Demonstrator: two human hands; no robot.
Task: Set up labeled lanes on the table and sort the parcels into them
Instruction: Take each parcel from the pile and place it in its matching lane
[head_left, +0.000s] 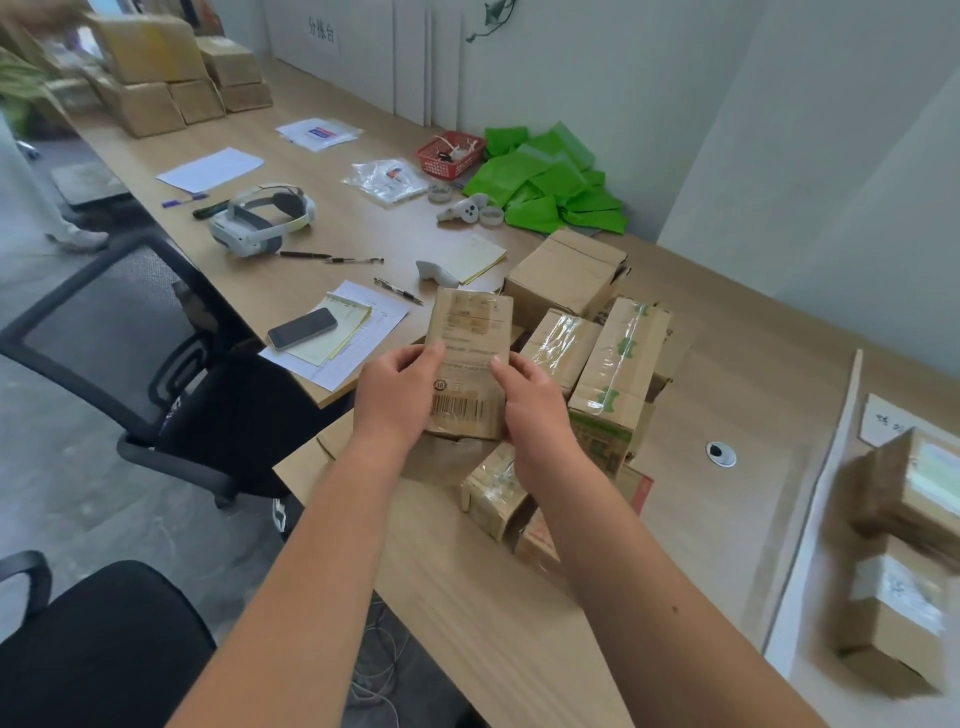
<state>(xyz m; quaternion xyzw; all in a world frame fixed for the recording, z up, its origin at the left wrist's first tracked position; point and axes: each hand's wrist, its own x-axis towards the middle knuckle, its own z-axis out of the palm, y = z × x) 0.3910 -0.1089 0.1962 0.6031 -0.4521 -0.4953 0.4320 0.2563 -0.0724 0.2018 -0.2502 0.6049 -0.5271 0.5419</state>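
I hold a flat cardboard parcel (470, 358) with a printed label and barcode facing me, above the wooden table (737, 364). My left hand (397, 395) grips its left edge and my right hand (530, 402) grips its right edge. Just behind and to the right lies a heap of several taped cardboard parcels (615, 358). At the far right a white strip (826, 499) marks off a lane that holds a paper label (888, 418) and two blurred parcels (906, 499).
A headset (262, 218), phone (301, 327), pens and papers lie on the table's left part. Green bags (550, 187) and a red basket (449, 153) sit by the wall. More boxes (171, 78) are stacked at the far left. Office chairs (135, 332) stand beside the table.
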